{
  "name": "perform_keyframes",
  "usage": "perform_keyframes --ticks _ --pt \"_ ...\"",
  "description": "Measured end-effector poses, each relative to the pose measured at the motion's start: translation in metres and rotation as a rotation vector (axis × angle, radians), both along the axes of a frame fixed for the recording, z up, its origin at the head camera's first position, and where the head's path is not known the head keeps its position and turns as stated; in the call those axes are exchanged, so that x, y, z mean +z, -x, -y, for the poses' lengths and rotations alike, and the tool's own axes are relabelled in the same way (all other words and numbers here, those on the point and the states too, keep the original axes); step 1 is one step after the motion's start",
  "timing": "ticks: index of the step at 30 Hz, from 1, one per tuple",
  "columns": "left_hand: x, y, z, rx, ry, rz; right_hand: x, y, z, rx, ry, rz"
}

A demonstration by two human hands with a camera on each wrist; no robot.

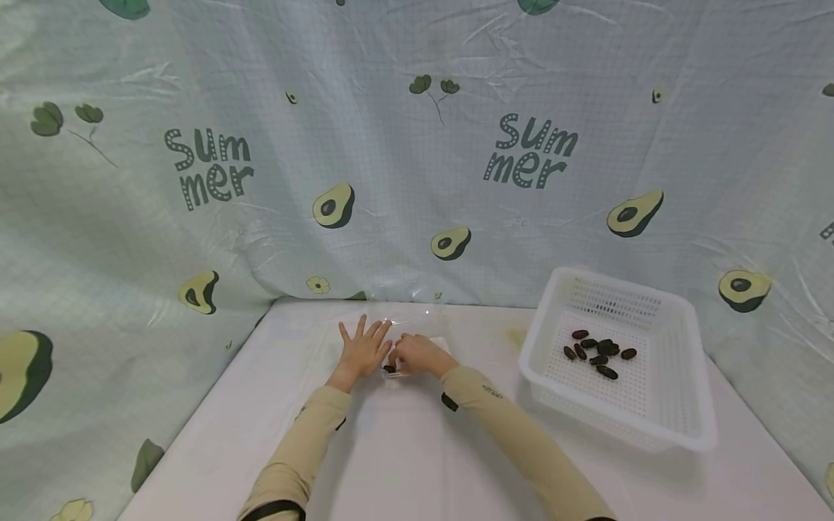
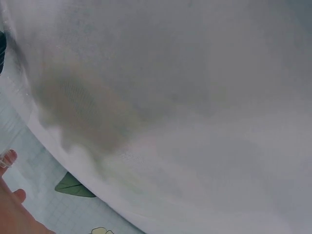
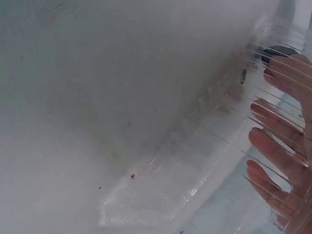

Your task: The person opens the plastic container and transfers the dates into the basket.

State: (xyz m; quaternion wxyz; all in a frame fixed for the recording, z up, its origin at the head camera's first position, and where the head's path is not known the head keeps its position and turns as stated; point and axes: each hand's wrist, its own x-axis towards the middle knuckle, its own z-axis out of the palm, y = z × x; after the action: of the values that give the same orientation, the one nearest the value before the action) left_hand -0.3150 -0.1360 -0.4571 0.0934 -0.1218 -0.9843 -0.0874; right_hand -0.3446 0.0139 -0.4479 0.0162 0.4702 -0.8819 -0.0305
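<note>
My left hand point(image 1: 363, 350) lies with fingers spread at the left side of a clear plastic container point(image 1: 417, 318) near the table's far edge. In the left wrist view, left fingertips point(image 2: 10, 157) show beside clear plastic. My right hand point(image 1: 420, 354) reaches in from the right, fingers bent down, and holds a dark, date-like fruit point(image 1: 389, 369) at the fingertips. The right wrist view shows this fruit point(image 3: 279, 52) at the topmost digit, seen through ridged clear plastic point(image 3: 229, 139), with the other fingers point(image 3: 278, 151) behind the ridges.
A white perforated basket point(image 1: 700, 383) stands on the right side of the white table point(image 1: 404, 463). Several dark oval fruits point(image 1: 607, 372) lie on its bottom. A printed curtain point(image 1: 384, 145) hangs behind the table and along its sides.
</note>
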Motion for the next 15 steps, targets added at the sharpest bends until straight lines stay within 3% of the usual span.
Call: perform_keyframes --ticks 8,15 --pt "-0.0013 0.0033 -0.0013 0.008 0.015 0.014 0.0004 0.0024 -0.0031 0.007 -0.065 -0.271" --pt "-0.0004 0.0023 -0.0009 0.014 0.033 0.015 -0.0019 0.0072 -0.0054 0.053 -0.072 -0.226"
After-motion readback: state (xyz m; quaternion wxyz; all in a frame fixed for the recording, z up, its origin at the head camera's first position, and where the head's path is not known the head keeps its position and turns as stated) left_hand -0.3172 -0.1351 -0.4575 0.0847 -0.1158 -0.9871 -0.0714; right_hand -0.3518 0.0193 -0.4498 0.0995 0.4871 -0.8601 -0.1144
